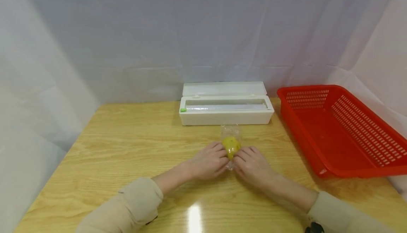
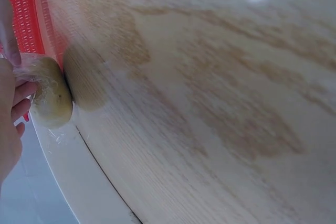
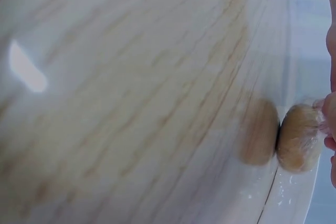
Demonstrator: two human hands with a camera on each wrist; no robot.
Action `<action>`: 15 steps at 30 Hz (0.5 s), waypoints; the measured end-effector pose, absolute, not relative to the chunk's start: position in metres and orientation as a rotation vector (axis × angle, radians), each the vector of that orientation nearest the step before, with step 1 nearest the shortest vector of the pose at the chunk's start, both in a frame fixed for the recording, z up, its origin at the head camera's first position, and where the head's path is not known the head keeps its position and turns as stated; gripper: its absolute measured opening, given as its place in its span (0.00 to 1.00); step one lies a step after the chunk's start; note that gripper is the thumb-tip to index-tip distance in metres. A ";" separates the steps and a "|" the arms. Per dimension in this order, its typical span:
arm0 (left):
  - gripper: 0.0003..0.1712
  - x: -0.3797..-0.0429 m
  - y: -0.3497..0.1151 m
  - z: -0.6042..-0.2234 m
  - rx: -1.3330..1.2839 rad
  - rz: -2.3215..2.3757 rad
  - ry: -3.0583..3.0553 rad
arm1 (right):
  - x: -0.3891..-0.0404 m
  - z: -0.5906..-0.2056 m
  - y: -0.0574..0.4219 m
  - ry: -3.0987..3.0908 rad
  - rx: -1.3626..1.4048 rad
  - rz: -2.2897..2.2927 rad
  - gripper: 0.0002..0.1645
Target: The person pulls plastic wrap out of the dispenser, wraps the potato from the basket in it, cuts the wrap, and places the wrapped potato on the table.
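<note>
A yellowish, oval potato [image 1: 231, 146] rests on the table, wrapped in clear cling film [image 1: 230, 130] that spreads out flat beyond its far side. At its left, my left hand [image 1: 211, 160] pinches the film along the near edge. From the right, my right hand [image 1: 253, 166] pinches the film too, its fingers close to the left ones. In the left wrist view the potato [image 2: 53, 95] shows small dark spots under wrinkled film. The right wrist view has gathered film between the right hand's [image 3: 331, 114] fingers, beside the potato [image 3: 298, 140]. The fingertips are partly hidden.
Behind the potato stands a white cling film dispenser [image 1: 227, 117], its lid raised, with a roll inside and a green slider at the left. A red plastic basket [image 1: 305, 144] with slotted walls sits at the right of the wooden table [image 1: 133, 137]. White sheeting hangs around.
</note>
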State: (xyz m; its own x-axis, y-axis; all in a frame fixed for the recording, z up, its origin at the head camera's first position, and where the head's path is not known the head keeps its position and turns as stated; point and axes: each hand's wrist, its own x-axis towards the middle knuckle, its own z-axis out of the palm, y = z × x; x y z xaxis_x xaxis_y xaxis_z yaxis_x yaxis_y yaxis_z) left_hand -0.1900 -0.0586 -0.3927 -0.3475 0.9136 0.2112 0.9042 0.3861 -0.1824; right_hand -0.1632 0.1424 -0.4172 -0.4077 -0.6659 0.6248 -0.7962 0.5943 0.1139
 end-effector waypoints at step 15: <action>0.18 -0.192 -0.051 -0.388 -1.419 -0.195 -2.671 | -0.168 -0.414 0.142 -2.188 1.144 0.335 0.14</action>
